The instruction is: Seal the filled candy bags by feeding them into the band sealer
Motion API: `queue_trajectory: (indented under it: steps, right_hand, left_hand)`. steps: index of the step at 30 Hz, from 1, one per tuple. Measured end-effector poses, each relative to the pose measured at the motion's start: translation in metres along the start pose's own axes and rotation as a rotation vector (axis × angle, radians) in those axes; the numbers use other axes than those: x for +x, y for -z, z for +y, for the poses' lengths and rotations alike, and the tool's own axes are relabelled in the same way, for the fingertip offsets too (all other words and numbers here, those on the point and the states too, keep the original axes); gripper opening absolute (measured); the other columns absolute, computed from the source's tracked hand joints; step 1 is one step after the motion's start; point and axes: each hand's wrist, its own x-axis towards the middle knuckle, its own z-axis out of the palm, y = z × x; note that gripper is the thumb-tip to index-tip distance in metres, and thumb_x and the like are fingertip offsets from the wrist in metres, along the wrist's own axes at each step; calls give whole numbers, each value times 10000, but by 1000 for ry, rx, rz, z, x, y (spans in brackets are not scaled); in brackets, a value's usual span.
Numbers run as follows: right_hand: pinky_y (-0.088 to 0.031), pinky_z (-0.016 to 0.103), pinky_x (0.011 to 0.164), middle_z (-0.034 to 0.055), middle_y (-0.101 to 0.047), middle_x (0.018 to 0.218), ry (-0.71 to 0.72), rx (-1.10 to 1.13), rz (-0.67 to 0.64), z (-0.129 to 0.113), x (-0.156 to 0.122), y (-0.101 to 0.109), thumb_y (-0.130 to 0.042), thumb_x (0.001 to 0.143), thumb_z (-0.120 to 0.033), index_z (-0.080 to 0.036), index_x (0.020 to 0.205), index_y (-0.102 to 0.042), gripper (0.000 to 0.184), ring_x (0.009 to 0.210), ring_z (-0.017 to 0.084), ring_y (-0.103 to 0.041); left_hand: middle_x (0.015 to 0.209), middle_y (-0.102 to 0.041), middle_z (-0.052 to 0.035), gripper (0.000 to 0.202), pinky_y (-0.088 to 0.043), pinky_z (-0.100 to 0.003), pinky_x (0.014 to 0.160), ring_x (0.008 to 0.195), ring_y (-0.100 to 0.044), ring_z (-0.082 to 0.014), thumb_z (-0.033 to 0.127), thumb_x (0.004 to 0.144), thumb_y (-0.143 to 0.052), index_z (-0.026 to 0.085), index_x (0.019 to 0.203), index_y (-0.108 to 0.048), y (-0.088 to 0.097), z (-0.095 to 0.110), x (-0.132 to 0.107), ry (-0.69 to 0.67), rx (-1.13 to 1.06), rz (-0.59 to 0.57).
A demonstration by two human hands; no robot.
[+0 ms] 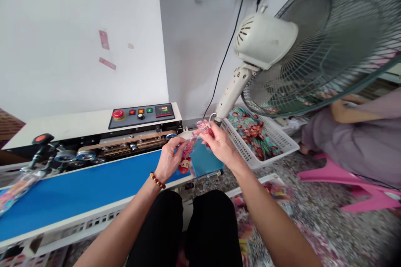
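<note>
My left hand (169, 159) is closed in a pinch on the upper edge of a clear plastic bag (185, 164), which shows a red-haired cartoon figure and pink print. The bag hangs over the right end of the blue conveyor belt (103, 183). My right hand (219, 142) is closed on a pink printed packet (203, 125) just above and to the right; whether it joins the left hand's bag I cannot tell. Behind my left hand stands a band sealing machine (138, 127) with a lit display. Another filled bag (19, 190) lies at the belt's left end.
A large fan (266, 41) leans in from the right. Below it, a white basket (247, 156) holds several printed pieces. A second white tray (274, 177) stands on the floor. A co-worker (347, 137) sits on a pink stool (332, 175) at the right.
</note>
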Motion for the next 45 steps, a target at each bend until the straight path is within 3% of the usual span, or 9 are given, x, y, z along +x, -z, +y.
queue_trajectory:
  steps: [8,15,22,27,32,35,38,42,45]
  right_hand:
    - [-477,271,665,29,-754,914,33,-351,-85,-11,2,3,-520,976,-284,-230,1026,-577,93,675,165,-655]
    - [-423,273,718,46,-721,913,49,-514,-120,-18,7,0,-495,966,-208,-224,968,-555,62,830,197,-671]
    - [-405,249,681,15,-743,859,-21,-433,-226,-22,10,0,-517,961,-221,-230,932,-553,47,776,178,-672]
    - [-417,252,675,18,-736,875,10,-375,-105,-25,10,4,-509,958,-262,-227,951,-549,53,721,167,-645]
    - [-428,259,659,-2,-683,764,12,-387,-106,-20,11,0,-541,923,-281,-232,916,-567,56,708,174,-636]
    - [-452,247,603,10,-711,824,-63,-220,-114,0,11,-2,-544,915,-337,-234,960,-596,124,687,163,-649]
    - [-482,237,541,31,-730,932,-183,-7,18,32,10,-3,-571,861,-394,-230,1038,-603,244,651,146,-651]
    - [-495,220,499,37,-738,966,-303,108,93,74,0,-7,-644,773,-430,-225,1020,-608,323,634,134,-659]
    - [-488,215,492,33,-739,890,-346,117,89,88,-10,-10,-658,765,-449,-208,953,-624,308,584,121,-639]
  left_hand:
    - [690,-505,25,276,-367,-232,618,637,-424,-126,411,954,-495,191,810,-577,-7,0,-6,111,-237,-1]
    - [723,-505,17,267,-382,-232,653,676,-426,-131,398,953,-518,184,803,-572,-8,-3,-5,83,-323,15]
    - [731,-492,18,277,-371,-231,653,679,-418,-128,414,956,-536,181,811,-576,-7,-8,-3,77,-375,29]
    - [736,-490,19,268,-376,-225,664,687,-425,-123,402,958,-544,182,810,-579,-2,-7,2,37,-345,50]
    - [716,-496,19,287,-383,-225,643,668,-426,-121,434,928,-566,181,795,-594,-3,-7,0,73,-366,71]
    - [705,-558,5,331,-415,-237,649,672,-480,-133,495,845,-629,174,766,-628,-14,-24,0,202,-419,90]
    - [678,-619,-15,359,-422,-248,615,657,-529,-149,518,719,-712,163,703,-664,-28,-48,6,430,-417,146]
    - [723,-689,-43,222,-363,-225,509,635,-597,-152,379,712,-729,162,745,-700,-40,-64,23,733,-368,168]
    - [803,-725,-87,139,-326,-214,453,605,-640,-153,283,736,-707,152,770,-674,-38,-66,35,845,-349,129]
